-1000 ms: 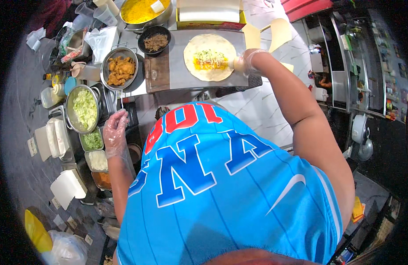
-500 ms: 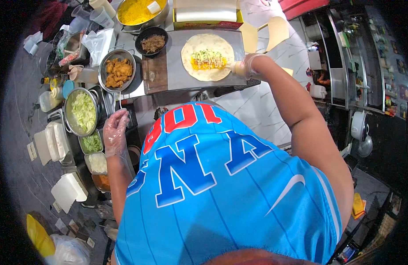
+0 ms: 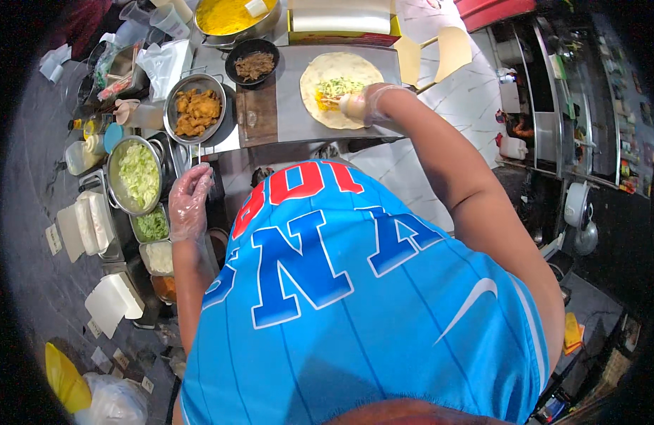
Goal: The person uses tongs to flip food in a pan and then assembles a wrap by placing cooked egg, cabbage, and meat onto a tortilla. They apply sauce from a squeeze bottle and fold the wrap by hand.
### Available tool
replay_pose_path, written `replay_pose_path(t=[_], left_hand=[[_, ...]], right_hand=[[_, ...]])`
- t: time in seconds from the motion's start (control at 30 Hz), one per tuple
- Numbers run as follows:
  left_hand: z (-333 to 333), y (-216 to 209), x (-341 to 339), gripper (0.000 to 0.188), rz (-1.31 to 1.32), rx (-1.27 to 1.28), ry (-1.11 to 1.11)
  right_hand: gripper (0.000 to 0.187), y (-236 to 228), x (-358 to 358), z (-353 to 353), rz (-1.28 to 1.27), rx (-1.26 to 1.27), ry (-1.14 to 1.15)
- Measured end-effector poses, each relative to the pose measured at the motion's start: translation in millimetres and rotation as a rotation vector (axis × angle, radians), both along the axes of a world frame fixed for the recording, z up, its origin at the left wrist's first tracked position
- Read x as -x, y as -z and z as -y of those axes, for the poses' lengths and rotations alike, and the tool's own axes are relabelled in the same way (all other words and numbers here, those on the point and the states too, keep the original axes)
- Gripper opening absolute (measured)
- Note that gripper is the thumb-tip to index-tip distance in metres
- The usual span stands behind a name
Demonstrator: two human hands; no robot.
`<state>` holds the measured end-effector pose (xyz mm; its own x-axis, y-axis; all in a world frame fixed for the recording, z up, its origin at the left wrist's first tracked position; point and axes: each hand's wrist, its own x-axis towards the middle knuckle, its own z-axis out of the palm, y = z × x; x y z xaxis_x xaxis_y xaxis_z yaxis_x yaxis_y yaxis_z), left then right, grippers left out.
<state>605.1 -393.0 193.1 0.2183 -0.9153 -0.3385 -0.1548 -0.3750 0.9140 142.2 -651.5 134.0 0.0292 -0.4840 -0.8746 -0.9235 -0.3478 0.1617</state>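
A round flatbread (image 3: 318, 74) lies on the grey board (image 3: 288, 124), topped with shredded green vegetable (image 3: 339, 87), something yellow and a pale sauce. My right hand (image 3: 383, 103), in a clear plastic glove, is wrapped round a pale squeeze bottle (image 3: 354, 106). The bottle lies tilted over the filling with its tip pointing left, and hides part of the topping. My left hand (image 3: 190, 202), gloved too, hovers beside the pan of fried chicken pieces (image 3: 198, 113). Its fingers are loosely bent and somewhat apart, with nothing seen in them.
A black bowl of shredded meat (image 3: 254, 65) and a steel bowl of yellow food (image 3: 235, 18) stand behind. Left are a bowl of chopped cabbage (image 3: 139, 173) and several tubs. A boxed roll of wrap (image 3: 341, 20) and wooden paddles (image 3: 451, 53) sit at the far side.
My right hand has moved the bottle left over the filling, leaving more pale sauce there. My left hand has shifted slightly. The whole view has moved a little.
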Motion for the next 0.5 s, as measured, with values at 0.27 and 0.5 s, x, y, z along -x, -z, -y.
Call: replay_pose_path(t=[0.27, 0.5], left_hand=[[-7, 13, -38, 0.024, 0.011, 0.024, 0.006], [-11, -1, -64, 0.023, -0.014, 0.075, -0.007]], right_hand=[[0.059, -97, 54, -39, 0.199, 0.099, 0.359], [0.071, -132, 25, -67, 0.698, 0.348, 0.513]])
